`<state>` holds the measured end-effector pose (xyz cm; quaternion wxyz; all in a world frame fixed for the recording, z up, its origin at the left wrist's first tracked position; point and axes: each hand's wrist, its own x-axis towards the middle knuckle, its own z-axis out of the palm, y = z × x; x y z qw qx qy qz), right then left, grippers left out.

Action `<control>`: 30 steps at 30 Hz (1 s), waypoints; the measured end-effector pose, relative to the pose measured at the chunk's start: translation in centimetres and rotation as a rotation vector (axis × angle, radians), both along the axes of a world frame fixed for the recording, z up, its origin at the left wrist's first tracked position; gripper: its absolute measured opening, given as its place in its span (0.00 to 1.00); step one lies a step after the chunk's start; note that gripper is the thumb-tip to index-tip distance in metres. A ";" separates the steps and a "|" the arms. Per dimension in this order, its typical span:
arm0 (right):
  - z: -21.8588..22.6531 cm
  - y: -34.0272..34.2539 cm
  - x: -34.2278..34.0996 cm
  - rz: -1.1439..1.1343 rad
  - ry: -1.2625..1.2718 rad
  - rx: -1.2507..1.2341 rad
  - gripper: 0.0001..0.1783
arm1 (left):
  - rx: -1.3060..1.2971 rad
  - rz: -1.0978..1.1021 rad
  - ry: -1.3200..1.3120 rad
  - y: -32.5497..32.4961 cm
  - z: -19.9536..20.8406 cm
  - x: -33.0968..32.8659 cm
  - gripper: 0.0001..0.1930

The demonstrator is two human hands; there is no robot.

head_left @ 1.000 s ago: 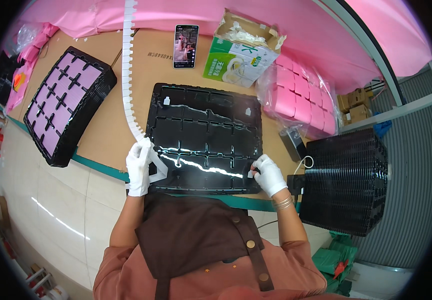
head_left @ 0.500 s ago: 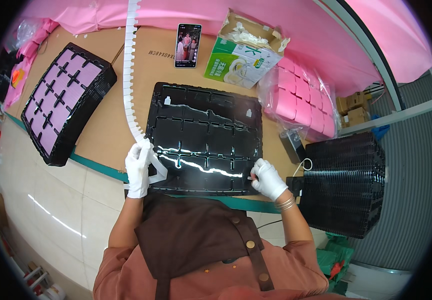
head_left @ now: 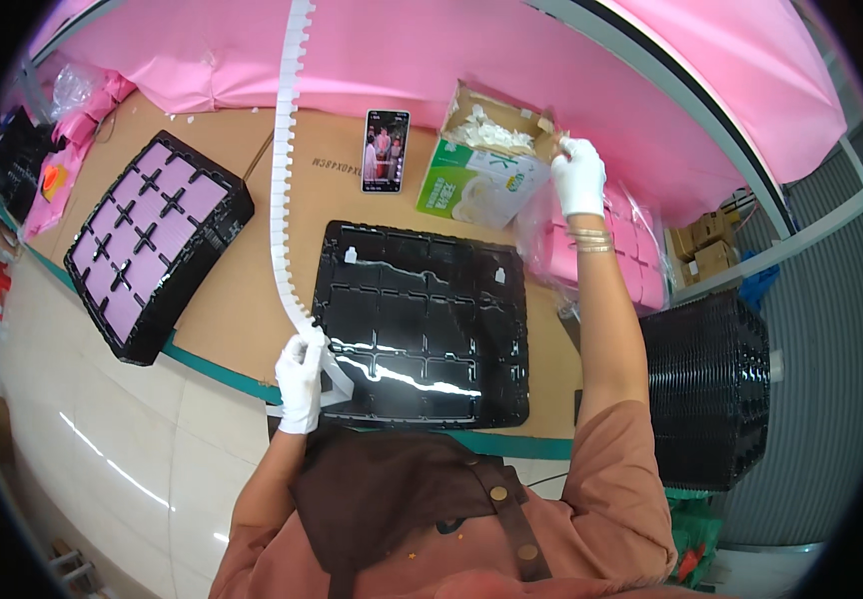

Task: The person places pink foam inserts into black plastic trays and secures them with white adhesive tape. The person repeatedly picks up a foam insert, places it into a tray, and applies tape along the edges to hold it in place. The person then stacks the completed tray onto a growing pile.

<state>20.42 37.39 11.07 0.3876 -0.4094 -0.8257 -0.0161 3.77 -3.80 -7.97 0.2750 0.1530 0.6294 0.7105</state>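
My left hand (head_left: 301, 382), in a white glove, pinches a long white strip (head_left: 283, 170) of small labels. The strip runs up past the far edge of the table, and a loose end bends beside the hand. Just right of it lies a shiny black plastic tray (head_left: 422, 329) with raised ribs. Two small white labels sit near its far corners. My right hand (head_left: 580, 180), also gloved, is raised at the right rim of an open green and white cardboard box (head_left: 481, 185) with white paper scraps inside. Its fingers are closed; what they hold, if anything, I cannot make out.
A black tray with lilac inserts (head_left: 152, 235) lies at left. Behind the black tray a phone (head_left: 385, 150) stands upright. Plastic-wrapped pink blocks (head_left: 641, 270) sit at right under my right forearm, beyond a tall stack of black trays (head_left: 711, 389). Cardboard (head_left: 222, 290) covers the table.
My right hand has moved from the black tray's near right corner up to the box. My left hand still grips the strip. The whole view has shifted, with the table now lower.
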 end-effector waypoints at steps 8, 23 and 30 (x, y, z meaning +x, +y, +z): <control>-11.9 -4.8 4.0 0.106 -0.620 -0.521 0.07 | -0.025 0.034 -0.035 -0.4 1.5 0.8 0.06; -13.2 -4.5 5.3 0.359 -0.798 -0.547 0.07 | -0.026 0.056 -0.018 -0.5 0.9 0.9 0.05; -2.8 -3.0 0.1 0.340 -0.035 -0.131 0.06 | -0.105 0.024 0.096 -0.4 0.7 0.5 0.05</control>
